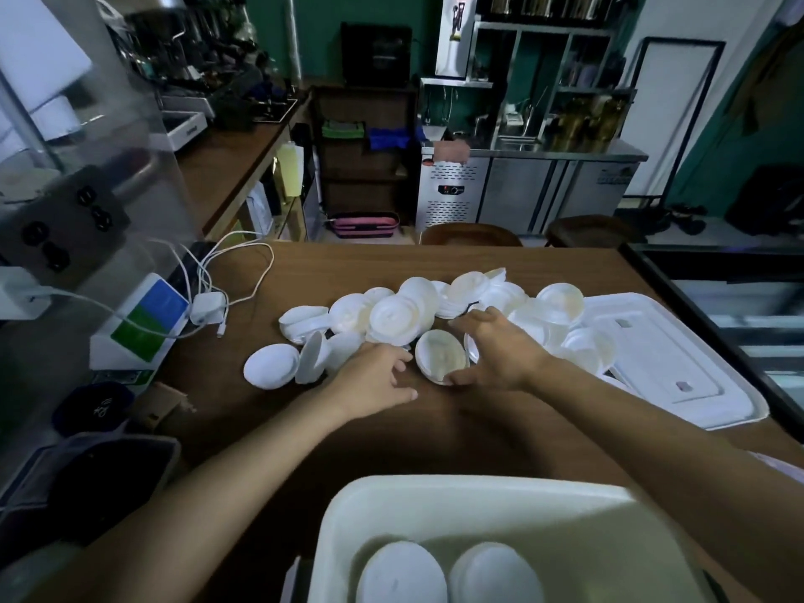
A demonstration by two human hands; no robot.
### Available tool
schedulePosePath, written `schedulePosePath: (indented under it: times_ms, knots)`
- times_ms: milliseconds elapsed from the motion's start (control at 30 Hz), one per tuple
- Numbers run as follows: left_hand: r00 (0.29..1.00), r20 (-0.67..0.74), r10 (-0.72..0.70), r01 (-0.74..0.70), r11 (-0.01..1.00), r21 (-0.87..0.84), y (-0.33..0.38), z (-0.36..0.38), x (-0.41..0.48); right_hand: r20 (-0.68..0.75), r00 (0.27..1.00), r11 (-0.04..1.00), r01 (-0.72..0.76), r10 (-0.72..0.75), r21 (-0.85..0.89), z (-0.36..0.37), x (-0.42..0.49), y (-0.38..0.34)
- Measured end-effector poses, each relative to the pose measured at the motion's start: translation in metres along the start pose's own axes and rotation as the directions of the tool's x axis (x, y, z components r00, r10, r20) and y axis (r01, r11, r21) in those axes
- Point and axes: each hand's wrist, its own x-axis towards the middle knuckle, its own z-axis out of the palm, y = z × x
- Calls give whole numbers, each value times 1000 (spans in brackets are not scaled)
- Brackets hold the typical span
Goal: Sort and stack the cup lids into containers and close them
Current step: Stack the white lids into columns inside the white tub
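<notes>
Right hand (500, 354) grips a tilted lid (440, 356) at the pile's (400, 315) near edge, left hand (374, 380) spread just left of it, near tub (435, 502) holds two stacks (400, 576), cover (678, 363) flat at right

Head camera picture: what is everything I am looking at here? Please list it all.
loose cup lids: many, white, heaped mid-table
held lid: one, white, tilted, at the heap's near edge
container: one, white, open, nearest the camera
stacked lids: two stacks, white, inside the container
container cover: one, white, flat on the table at right
table: one, brown wood
charger with cable: one, white, left of the heap
steel cabinet: one, silver, at the back
left hand: open, beside the held lid
right hand: thumb and fingers grip the held lid
</notes>
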Motion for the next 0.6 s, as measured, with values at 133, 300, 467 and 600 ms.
schedulePosePath:
  times_ms: [133,300,467,600]
  knots:
    - [1000,5,-13,13,999,30,-2,17,12,27,1000,1000,5,-5,-9,20,14,0]
    - [1000,-22,6,-5,999,48,-5,20,15,10,1000,998,24,-25,56,25,18,4]
    - [996,-74,39,-40,999,-8,2,23,18,-69,997,987,-9,20,162,9,10,17]
    - [995,-76,69,-66,997,44,11,30,25,-78,995,974,-48,67,221,-4,-5,31]
